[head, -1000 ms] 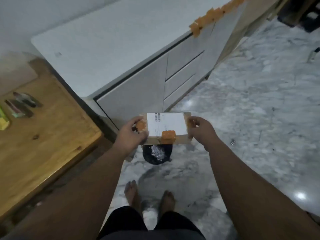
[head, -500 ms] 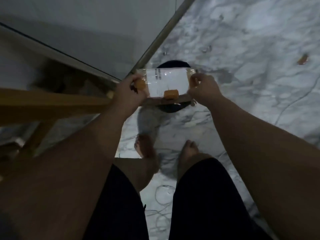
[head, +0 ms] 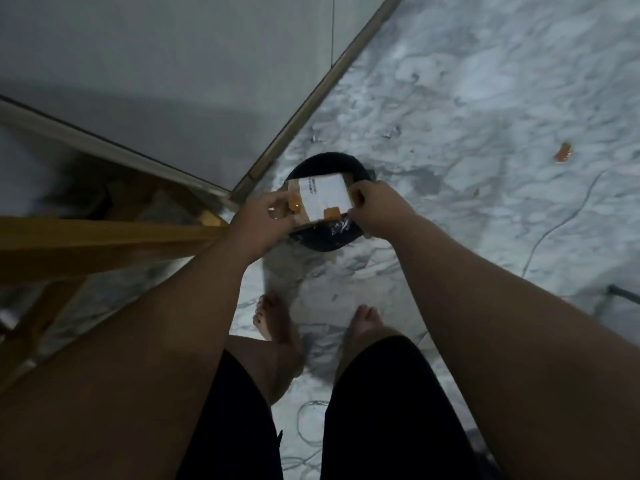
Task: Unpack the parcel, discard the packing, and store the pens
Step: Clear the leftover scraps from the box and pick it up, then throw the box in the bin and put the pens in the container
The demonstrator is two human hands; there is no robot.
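Note:
A flat brown cardboard parcel piece point(head: 322, 197) with a white shipping label and orange tape tabs hangs just above a round black bin point(head: 325, 237) on the floor. My left hand point(head: 263, 221) grips its left end, thumb by an orange tab. Its right end is pinched by my right hand point(head: 377, 207). Crumpled clear plastic shows inside the bin under the parcel. No pens are in view.
A wooden table edge point(head: 104, 237) and its legs lie at the left. Grey cabinet fronts point(head: 173, 81) with a wooden plinth run diagonally behind the bin. The marble floor holds an orange tape scrap point(head: 561, 154), thin cables, and my bare feet.
I have bent over, so the view swung from the cabinet and table top down to the floor. Both hands lowered the cardboard piece toward the black bin, keeping their hold.

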